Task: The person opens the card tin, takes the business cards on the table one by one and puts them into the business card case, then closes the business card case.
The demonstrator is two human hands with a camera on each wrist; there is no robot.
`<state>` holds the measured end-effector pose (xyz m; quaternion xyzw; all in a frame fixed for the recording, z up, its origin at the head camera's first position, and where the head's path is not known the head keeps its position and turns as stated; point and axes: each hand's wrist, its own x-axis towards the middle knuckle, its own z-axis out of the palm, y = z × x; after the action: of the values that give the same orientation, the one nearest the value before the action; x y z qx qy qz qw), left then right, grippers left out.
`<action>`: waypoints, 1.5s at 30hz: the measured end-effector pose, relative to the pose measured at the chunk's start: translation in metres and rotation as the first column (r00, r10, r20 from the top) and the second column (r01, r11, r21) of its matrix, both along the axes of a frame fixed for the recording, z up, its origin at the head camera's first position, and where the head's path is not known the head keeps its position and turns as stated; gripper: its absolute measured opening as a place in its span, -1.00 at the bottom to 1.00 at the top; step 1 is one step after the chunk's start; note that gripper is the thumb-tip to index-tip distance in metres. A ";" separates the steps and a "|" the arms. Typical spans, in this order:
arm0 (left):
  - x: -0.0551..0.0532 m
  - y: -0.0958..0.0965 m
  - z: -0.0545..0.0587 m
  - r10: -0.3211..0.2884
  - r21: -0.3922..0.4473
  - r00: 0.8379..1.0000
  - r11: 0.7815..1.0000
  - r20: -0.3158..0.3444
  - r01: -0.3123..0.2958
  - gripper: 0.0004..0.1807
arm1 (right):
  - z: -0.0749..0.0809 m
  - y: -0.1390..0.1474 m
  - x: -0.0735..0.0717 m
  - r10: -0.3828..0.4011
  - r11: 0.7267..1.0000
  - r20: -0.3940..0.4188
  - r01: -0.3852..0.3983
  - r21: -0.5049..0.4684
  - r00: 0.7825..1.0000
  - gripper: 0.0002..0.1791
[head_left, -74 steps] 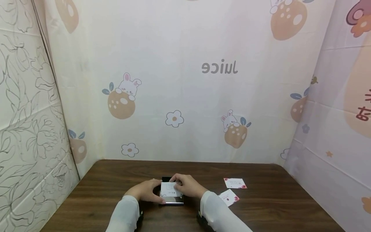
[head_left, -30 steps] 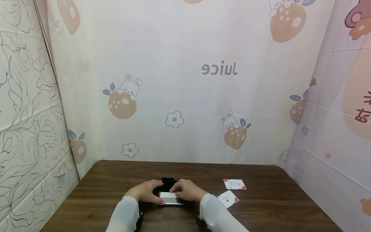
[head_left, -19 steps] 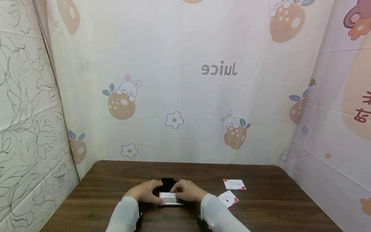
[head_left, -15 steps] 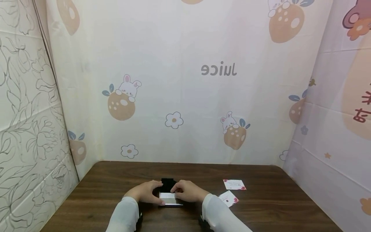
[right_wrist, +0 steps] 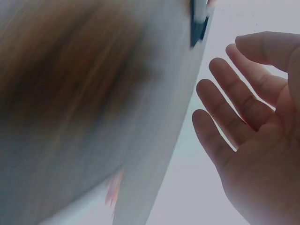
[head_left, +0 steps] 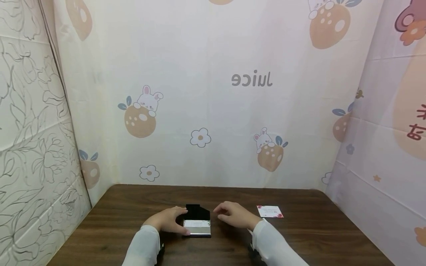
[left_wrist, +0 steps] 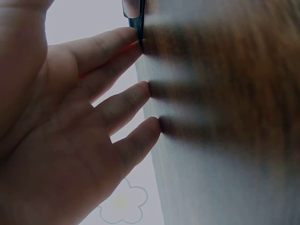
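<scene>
A business card case lies opened on the wooden table, its black lid laid back toward the far side. A white card with printing sits inside it, its near part under a silvery band. My left hand holds the case at its left side, thumb at the near corner and forefinger by the lid; the other fingertips rest on the table in the left wrist view. To the right of the case, apart from it, my right hand hovers with relaxed fingers, holding nothing.
One white card with red floral corners lies on the table at the right. Another card is almost wholly hidden by the right sleeve. Patterned cloth hangs behind the table and along both sides.
The card has slid toward me into the case. My right hand has then let go and moved right, its sleeve now covering the nearer loose card. My left hand stays at the case.
</scene>
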<state>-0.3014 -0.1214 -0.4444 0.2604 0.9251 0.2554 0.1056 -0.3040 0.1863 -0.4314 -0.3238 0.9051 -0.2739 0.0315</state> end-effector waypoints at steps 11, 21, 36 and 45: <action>-0.002 0.001 -0.003 -0.014 0.006 1.000 1.000 0.001 0.014 -0.10 | -0.003 0.071 0.004 -0.107 0.993 0.033 0.106 0.048 0.994 -0.71; 0.000 0.000 -0.001 -0.022 0.016 1.000 1.000 0.011 0.022 -0.10 | 0.000 0.104 0.008 -0.109 0.982 0.051 0.100 0.158 0.993 -0.68; 0.001 0.000 0.001 -0.030 0.014 1.000 0.999 0.006 0.030 -0.11 | 0.007 0.115 0.020 -0.110 0.969 0.049 0.096 0.229 0.993 -0.57; 0.002 0.000 0.002 -0.024 0.006 1.000 1.000 0.003 0.024 -0.12 | 0.013 0.122 0.021 -0.079 0.967 0.079 0.057 0.249 0.994 -0.47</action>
<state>-0.2990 -0.1210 -0.4428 0.2715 0.9209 0.2574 0.1095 -0.2835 0.3080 -0.4181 -0.2738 0.9404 -0.1743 0.1018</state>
